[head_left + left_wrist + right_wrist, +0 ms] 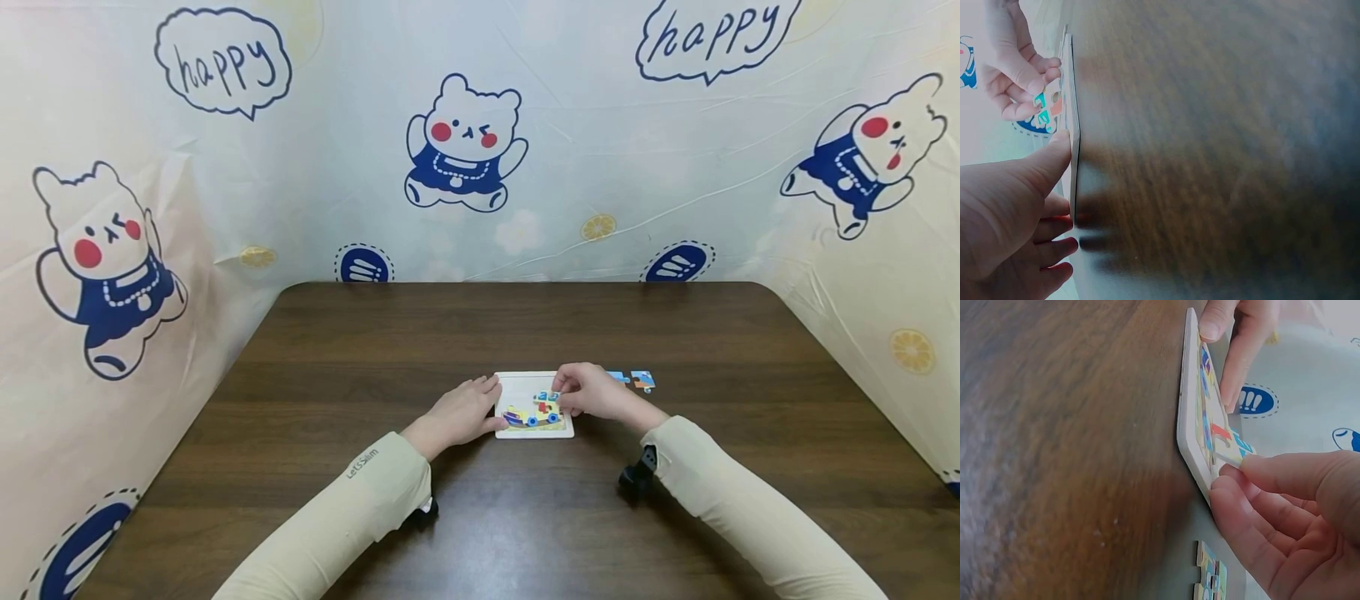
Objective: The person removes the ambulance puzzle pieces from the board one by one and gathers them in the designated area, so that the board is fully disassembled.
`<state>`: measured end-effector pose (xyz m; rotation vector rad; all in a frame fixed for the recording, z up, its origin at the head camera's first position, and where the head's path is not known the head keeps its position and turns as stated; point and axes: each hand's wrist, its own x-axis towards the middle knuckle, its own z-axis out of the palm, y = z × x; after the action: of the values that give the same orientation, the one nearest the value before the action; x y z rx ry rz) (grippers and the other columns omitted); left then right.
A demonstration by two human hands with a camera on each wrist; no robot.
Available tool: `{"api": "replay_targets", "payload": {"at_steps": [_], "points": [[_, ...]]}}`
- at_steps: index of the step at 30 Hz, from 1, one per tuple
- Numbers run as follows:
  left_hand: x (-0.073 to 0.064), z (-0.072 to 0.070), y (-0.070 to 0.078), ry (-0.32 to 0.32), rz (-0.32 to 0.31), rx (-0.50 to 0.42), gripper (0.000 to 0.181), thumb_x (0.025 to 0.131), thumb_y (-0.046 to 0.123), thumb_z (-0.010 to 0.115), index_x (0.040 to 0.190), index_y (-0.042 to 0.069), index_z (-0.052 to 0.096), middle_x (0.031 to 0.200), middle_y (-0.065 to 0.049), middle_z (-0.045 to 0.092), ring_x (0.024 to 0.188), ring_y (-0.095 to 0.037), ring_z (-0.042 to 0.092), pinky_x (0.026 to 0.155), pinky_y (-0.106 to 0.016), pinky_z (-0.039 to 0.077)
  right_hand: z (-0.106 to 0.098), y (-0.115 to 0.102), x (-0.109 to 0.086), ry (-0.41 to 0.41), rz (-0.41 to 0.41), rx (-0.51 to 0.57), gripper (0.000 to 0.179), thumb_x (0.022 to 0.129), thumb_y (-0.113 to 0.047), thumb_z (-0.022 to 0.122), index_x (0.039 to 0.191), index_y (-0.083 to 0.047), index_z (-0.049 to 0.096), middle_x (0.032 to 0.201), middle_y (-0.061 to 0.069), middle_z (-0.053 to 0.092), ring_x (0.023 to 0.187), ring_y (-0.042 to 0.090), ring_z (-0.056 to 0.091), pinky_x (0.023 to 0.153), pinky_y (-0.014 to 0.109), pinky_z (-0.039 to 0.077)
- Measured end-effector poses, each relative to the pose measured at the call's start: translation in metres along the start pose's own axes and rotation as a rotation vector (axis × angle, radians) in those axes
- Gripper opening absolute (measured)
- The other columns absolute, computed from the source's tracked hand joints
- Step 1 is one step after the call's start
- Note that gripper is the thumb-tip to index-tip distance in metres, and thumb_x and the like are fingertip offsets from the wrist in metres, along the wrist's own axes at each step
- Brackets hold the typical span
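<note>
Right grip (595,392) pinching a puzzle piece (1232,450), held tilted over the white tray (534,435) on the bench (487,333); left grip (463,411) loosely extended, touching the tray's left edge – should that bracing slacken under a hard or misaligned press, tray may skid, unseating laid pieces (532,421).

Indoor nook: tbl (465,325), cartoon bkdrp (577,167)
</note>
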<state>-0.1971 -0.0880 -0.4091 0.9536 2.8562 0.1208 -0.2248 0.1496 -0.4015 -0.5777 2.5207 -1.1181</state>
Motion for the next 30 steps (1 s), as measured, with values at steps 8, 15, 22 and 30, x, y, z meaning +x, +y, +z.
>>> {"api": "replay_targets", "payload": {"at_steps": [8, 15, 22, 30], "points": [[-0.001, -0.001, 0.001, 0.007, 0.005, -0.005, 0.064, 0.090, 0.041, 0.056, 0.133, -0.005, 0.044, 0.140, -0.019, 0.037, 0.128, -0.032, 0.036, 0.105, -0.039, 0.028, -0.006, 0.004, -0.006, 0.050, -0.014, 0.027, 0.007, 0.083, 0.003, 0.062, 0.087, -0.003, 0.062, 0.070, 0.005, 0.054, 0.059, 0.020, 0.053, 0.053, 0.033, 0.050], [-0.001, -0.001, 0.000, 0.009, 0.016, 0.011, 0.063, 0.091, 0.040, 0.055, 0.133, -0.005, 0.044, 0.140, -0.019, 0.038, 0.128, -0.032, 0.036, 0.105, -0.039, 0.028, -0.019, 0.011, -0.011, 0.079, -0.025, 0.052, 0.006, 0.084, 0.002, 0.061, 0.090, -0.001, 0.063, 0.070, 0.006, 0.055, 0.060, 0.020, 0.054, 0.056, 0.035, 0.052], [-0.001, -0.001, 0.000, 0.016, 0.027, 0.003, 0.063, 0.090, 0.040, 0.056, 0.132, -0.006, 0.044, 0.139, -0.020, 0.038, 0.127, -0.033, 0.036, 0.104, -0.040, 0.028, -0.035, 0.016, -0.019, 0.089, -0.001, 0.092, 0.007, 0.086, 0.000, 0.060, 0.092, 0.000, 0.063, 0.072, 0.009, 0.056, 0.063, 0.024, 0.055, 0.060, 0.040, 0.052], [0.000, 0.000, -0.001, 0.018, 0.031, 0.008, 0.063, 0.090, 0.041, 0.055, 0.132, -0.006, 0.045, 0.139, -0.020, 0.038, 0.127, -0.033, 0.036, 0.104, -0.040, 0.029, -0.051, 0.025, -0.029, 0.114, 0.020, 0.099, 0.009, 0.087, -0.001, 0.059, 0.095, 0.002, 0.062, 0.079, 0.013, 0.057, 0.071, 0.029, 0.058, 0.066, 0.043, 0.053]]}}
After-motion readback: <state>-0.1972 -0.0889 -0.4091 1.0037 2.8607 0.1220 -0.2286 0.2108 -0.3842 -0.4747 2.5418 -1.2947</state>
